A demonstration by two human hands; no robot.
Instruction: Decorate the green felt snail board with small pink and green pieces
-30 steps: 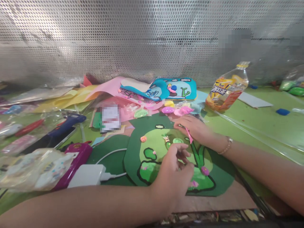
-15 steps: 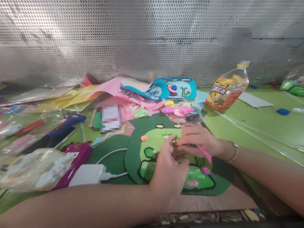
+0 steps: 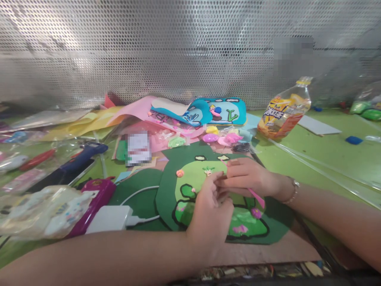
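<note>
My right hand is closed around a thin pink clay tool, whose flat, wide end sticks out below the palm. My left hand meets the right fingertips, its fingers curled together; whatever lies between them is hidden. Both hands are over a green paper picture with a light green middle. On it sit a black-edged green clay patch, a purple clay flower, an orange clay ball and a small radish-like shape with green leaves.
A tilted drink bottle stands at the back right. Behind the picture lie bagged clay lumps and a blue clay picture. On the left are a white charger with its cable, a purple case and a blue glue gun.
My fingers have drawn slightly closer together, and the right hand has shifted a little lower. The pink tool stays in it. Everything else looks the same.
</note>
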